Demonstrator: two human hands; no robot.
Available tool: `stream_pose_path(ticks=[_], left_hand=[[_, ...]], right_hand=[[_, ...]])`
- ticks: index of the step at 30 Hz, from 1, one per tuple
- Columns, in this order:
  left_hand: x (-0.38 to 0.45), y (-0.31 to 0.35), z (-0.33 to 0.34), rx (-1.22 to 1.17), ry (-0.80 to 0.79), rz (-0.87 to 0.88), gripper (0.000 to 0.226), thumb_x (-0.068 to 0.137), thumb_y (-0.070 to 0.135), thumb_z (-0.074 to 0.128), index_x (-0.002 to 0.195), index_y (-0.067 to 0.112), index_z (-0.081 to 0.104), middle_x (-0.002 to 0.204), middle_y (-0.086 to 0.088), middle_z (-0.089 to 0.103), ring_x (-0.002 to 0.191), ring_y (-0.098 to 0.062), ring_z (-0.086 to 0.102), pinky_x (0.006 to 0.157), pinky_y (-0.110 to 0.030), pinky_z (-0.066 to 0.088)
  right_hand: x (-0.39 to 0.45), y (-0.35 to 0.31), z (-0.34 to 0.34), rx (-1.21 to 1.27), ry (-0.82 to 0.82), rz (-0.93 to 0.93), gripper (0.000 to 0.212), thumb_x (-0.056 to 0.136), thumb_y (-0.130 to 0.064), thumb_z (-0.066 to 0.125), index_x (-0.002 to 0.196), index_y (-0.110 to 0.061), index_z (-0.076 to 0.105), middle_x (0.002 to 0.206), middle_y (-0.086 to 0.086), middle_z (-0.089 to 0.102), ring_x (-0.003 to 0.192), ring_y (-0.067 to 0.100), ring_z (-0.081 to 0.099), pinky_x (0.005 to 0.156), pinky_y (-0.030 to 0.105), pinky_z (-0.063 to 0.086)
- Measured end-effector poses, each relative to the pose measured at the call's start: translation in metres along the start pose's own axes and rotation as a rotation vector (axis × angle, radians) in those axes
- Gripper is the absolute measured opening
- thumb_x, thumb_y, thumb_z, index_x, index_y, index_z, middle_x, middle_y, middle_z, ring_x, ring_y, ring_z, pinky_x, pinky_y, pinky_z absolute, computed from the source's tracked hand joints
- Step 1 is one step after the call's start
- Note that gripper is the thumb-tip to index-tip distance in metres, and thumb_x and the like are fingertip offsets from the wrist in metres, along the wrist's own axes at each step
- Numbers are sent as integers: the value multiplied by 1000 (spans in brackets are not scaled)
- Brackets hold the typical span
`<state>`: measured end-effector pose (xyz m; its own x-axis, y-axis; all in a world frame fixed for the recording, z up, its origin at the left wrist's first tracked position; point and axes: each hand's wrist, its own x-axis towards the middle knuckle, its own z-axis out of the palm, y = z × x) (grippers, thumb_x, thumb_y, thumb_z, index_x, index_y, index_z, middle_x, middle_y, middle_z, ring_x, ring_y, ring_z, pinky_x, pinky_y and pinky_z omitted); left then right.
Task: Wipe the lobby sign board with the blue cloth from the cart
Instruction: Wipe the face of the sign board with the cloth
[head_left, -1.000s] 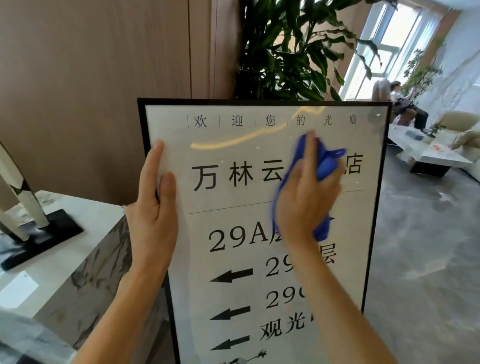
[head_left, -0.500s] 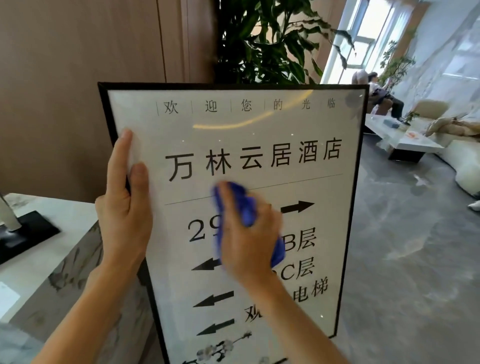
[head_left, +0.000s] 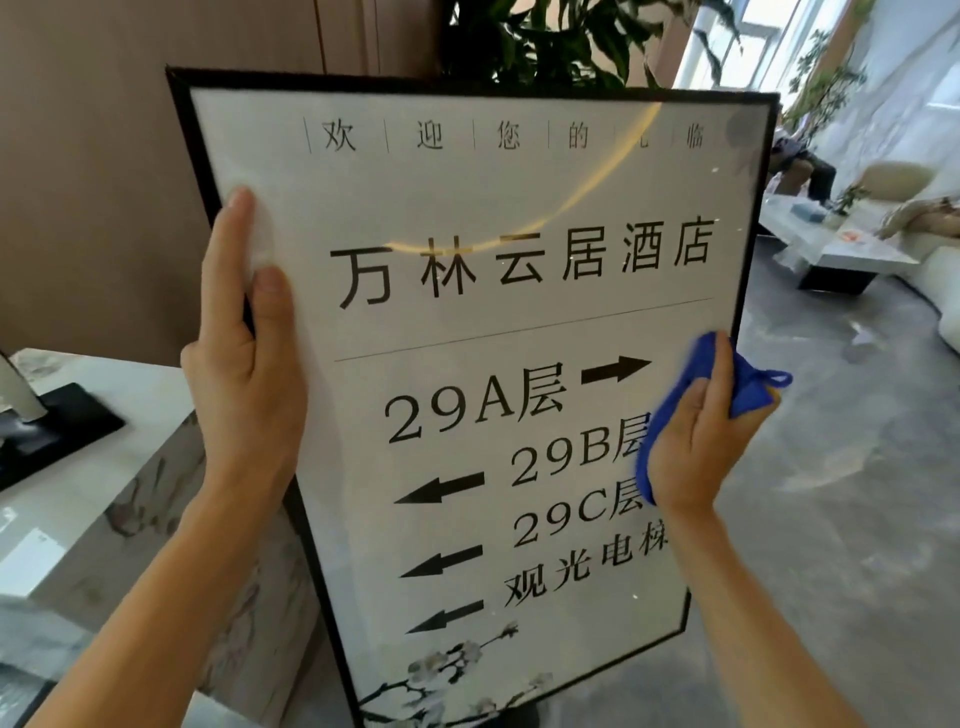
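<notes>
Both hands busy: our left hand (head_left: 244, 364) grips sign board (head_left: 467, 322), right hand (head_left: 696, 441) fingers clutch blue cloth (head_left: 748, 389) at 3 o'clock; wiping midway, bottom left.

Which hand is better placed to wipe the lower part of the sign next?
Right. The right hand already presses the blue cloth against the sign board near its right edge. The left hand grips the left frame edge, steadying it.
</notes>
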<state>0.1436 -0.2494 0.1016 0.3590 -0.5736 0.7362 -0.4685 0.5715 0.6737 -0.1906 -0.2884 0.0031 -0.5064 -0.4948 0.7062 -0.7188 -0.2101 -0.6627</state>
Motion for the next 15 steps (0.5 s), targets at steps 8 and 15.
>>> stream_pose_path(ticks=[8,15], left_hand=[[-5,0,-1,21,12,7,43,107,34,35,144,56,34,142,-2,58,78,20,56,68,4,41],[-5,6,-5,39,-15,-1,42,107,36,35,135,66,28,120,44,57,75,24,55,63,4,41]], right_hand=[[-145,-76,16,-40,-127,11,47,106,-48,23,139,-26,49,133,15,45,104,21,62,83,43,58],[-241,-136,39,-11,-375,-658,48,92,-27,59,139,-32,54,122,-4,42,95,19,48,84,37,36]])
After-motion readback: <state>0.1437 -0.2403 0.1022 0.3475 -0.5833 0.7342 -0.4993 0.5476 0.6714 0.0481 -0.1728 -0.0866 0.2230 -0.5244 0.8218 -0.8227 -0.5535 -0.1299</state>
